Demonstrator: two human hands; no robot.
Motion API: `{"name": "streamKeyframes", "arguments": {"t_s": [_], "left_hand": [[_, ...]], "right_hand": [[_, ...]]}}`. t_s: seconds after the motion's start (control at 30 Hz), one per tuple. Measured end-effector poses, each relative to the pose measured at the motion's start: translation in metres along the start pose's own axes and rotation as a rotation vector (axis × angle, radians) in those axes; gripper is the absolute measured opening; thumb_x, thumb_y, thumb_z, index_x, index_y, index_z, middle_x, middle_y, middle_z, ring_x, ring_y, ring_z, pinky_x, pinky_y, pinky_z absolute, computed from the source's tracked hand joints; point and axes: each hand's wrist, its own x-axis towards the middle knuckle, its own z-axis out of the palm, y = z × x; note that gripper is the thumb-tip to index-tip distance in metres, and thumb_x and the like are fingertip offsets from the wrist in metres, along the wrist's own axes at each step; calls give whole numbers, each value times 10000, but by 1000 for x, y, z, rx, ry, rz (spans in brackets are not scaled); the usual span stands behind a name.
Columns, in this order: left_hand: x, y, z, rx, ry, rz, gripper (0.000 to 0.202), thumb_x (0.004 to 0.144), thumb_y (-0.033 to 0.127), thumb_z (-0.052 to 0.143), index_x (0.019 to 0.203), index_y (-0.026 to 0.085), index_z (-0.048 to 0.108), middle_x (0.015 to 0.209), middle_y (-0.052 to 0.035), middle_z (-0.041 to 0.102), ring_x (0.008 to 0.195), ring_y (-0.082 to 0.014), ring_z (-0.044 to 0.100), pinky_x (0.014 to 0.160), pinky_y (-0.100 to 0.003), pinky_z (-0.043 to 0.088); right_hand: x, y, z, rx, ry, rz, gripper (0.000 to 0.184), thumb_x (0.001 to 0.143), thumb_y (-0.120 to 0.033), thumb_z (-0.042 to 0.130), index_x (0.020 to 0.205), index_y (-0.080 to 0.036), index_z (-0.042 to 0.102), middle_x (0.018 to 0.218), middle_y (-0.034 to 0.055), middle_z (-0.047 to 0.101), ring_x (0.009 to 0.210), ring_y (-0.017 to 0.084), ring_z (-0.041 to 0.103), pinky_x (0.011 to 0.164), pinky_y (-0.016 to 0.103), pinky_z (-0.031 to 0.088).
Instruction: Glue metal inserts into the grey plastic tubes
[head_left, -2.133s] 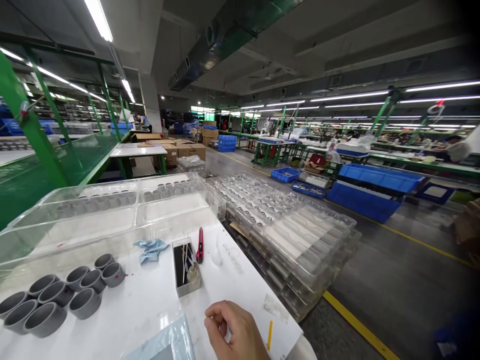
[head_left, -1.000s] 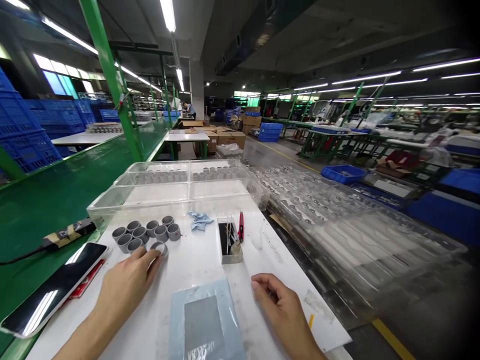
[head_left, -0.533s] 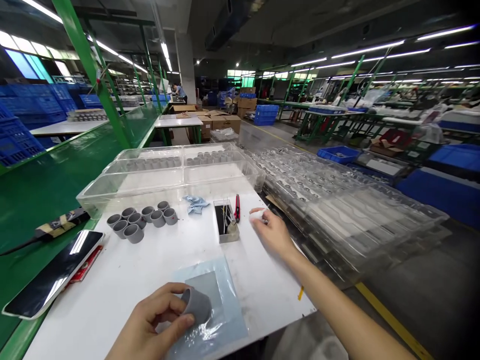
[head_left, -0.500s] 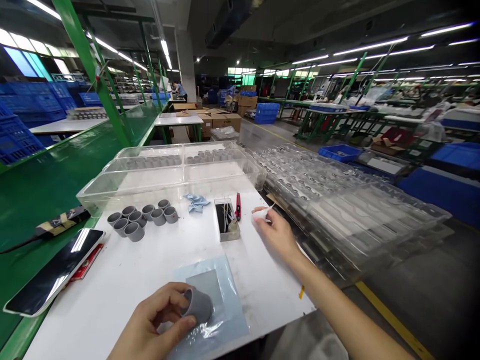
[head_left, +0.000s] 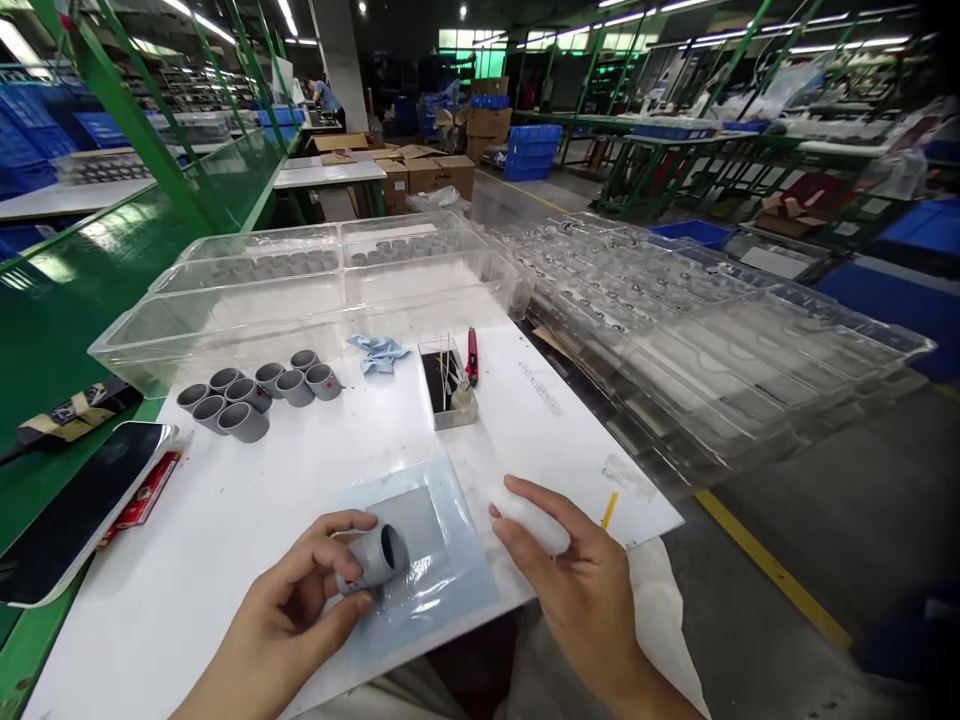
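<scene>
My left hand (head_left: 296,605) grips a short grey plastic tube piece (head_left: 373,558), tilted with its open end facing right, just above a pale blue plastic sheet (head_left: 424,555) on the white table (head_left: 247,500). My right hand (head_left: 581,585) is closed on a small white pad-like object (head_left: 529,517) near the table's front right edge. Several more grey tube pieces (head_left: 251,388) stand grouped at the left. A small clear box (head_left: 448,389) with thin sticks and a red cutter (head_left: 472,355) lie behind the sheet.
Large clear plastic trays (head_left: 307,285) with grey pieces stand at the table's back. Stacked clear blister trays (head_left: 675,330) fill the right side. A phone (head_left: 75,510) lies at the left by a green conveyor (head_left: 112,260). A blue cloth (head_left: 377,352) is near the box.
My left hand took one grey tube piece from the group and brought it over the blue sheet. My right hand reached toward the cutter, picked up the white object and came back near.
</scene>
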Motion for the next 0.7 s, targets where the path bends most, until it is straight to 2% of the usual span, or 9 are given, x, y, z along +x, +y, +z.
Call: {"name": "streamKeyframes", "arguments": {"t_s": [0.03,0.1,0.2,0.3,0.47,0.6,0.7], "left_hand": [[-1,1,0,5,4,-9,257,849,427,810,798,232,651,1363,-88,648,1117,-233,657,822,-240,553],[-2,3,-1,-9,26,-51,279,836,483,812,924,246,692,1325,-91,686,1152,-262,667,859,-270,562],[-3,5,-4,28,29,-118,469,850,561,771,1201,264,684,1083,-62,767,905,-232,721,820,-299,569],[-2,8,-8,131,-29,-156,497,903,619,680,1232,246,691,811,-17,752,794,-219,684,790,-295,518],[0,13,-10,177,-74,-191,535,960,651,567,1285,242,680,752,6,747,819,-227,656,870,-316,428],[0,13,-10,147,-78,-194,527,992,626,528,1307,228,671,740,10,740,811,-223,642,871,-320,383],[-1,11,-11,106,-84,-212,521,988,602,556,1310,207,665,748,-2,745,811,-232,646,853,-329,385]], "right_hand": [[-2,-2,2,27,22,-16,315,865,-451,790,1098,-239,769,930,64,790,766,218,738,624,307,636],[-6,-1,6,77,47,-36,266,879,-461,776,1011,-233,743,803,28,736,624,164,656,547,270,581],[-11,6,11,144,45,-109,262,954,-481,682,952,-222,723,730,17,679,575,145,580,529,268,518],[-15,11,16,174,16,-253,354,1027,-502,540,987,-213,741,809,47,682,622,162,580,571,304,496],[-19,3,23,95,-61,-413,424,1047,-522,476,983,-185,725,722,41,633,623,183,583,562,329,452],[-17,-5,31,88,-64,-440,448,1051,-529,459,931,-186,721,663,38,635,586,186,576,546,335,439],[-14,-4,36,132,-55,-490,397,1035,-469,504,920,-163,730,644,38,643,557,178,562,520,327,420]]}}
